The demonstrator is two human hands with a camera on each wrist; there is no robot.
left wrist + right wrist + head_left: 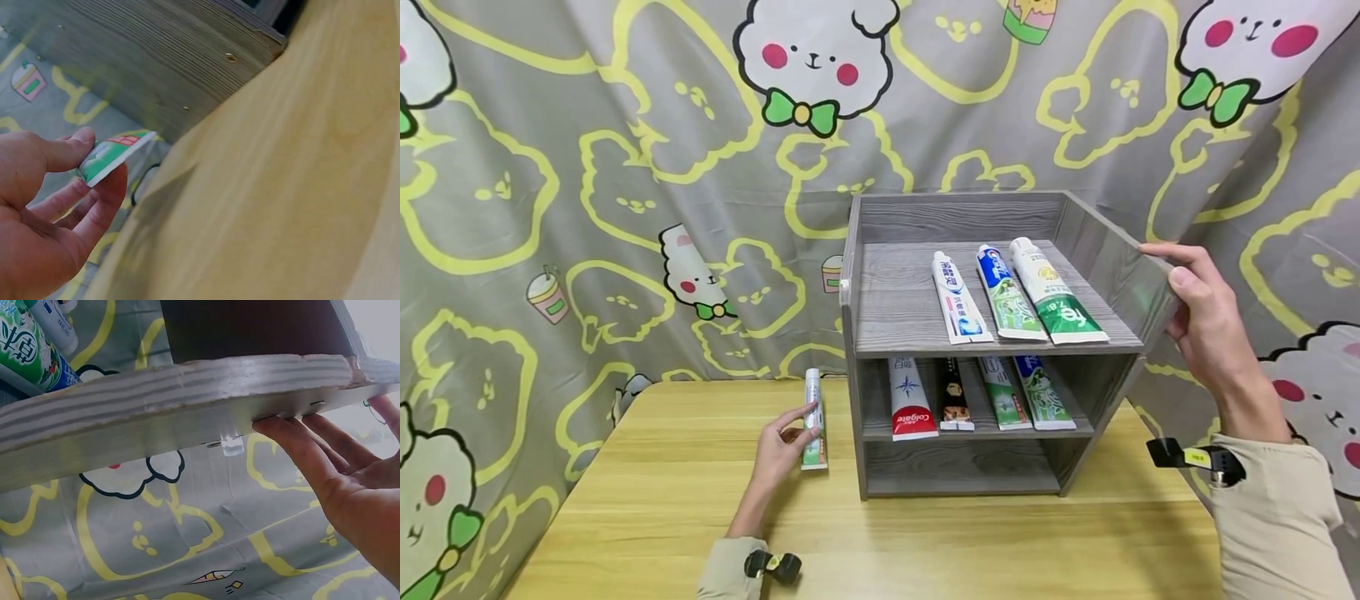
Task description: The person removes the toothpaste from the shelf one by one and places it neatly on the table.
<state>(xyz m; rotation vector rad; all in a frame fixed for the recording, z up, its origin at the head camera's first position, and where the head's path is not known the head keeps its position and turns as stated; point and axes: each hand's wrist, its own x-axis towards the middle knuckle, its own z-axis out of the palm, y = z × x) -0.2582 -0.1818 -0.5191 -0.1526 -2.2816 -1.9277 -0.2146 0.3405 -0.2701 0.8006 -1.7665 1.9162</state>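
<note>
My left hand (pixel 778 447) pinches a white-and-green toothpaste tube (pixel 814 446) between thumb and fingers, just left of a grey wooden rack (pixel 985 477). The tube stands cap up. In the left wrist view its flat green end (pixel 114 155) faces the camera, close to the rack's side. At the rack's right side panel (pixel 1116 258), my right hand (pixel 1213 329) has its index finger on the top edge and its thumb by the front corner. The right wrist view shows extended fingers (pixel 300 447) touching the panel's outer face; the thumb is hidden there.
Three toothpaste tubes (pixel 1000 292) lie on the rack's top level. Several more, including a red-and-white one (pixel 912 400), are on the middle shelf (pixel 877 412). The rack stands on a light wooden table (pixel 925 550). A patterned grey curtain (pixel 625 333) hangs behind and beside it.
</note>
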